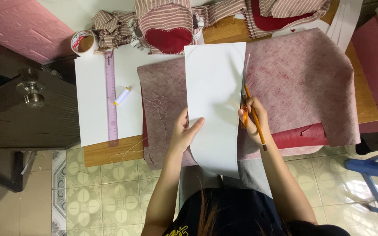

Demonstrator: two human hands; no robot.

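Right hand closed on orange scissors and a pencil, blades along the paper's right edge; left hand pinching the left edge. Paper white, tall, curved at the bottom, held over mottled pink felt. Beneath, a wooden table with ruler, thread spool, tape roll; tiled floor below.

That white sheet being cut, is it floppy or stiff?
Probably fairly stiff: the white sheet stays flat though the left hand grips only one edge. Its lower end curves gently, so it likely bends without creasing. It seems light.
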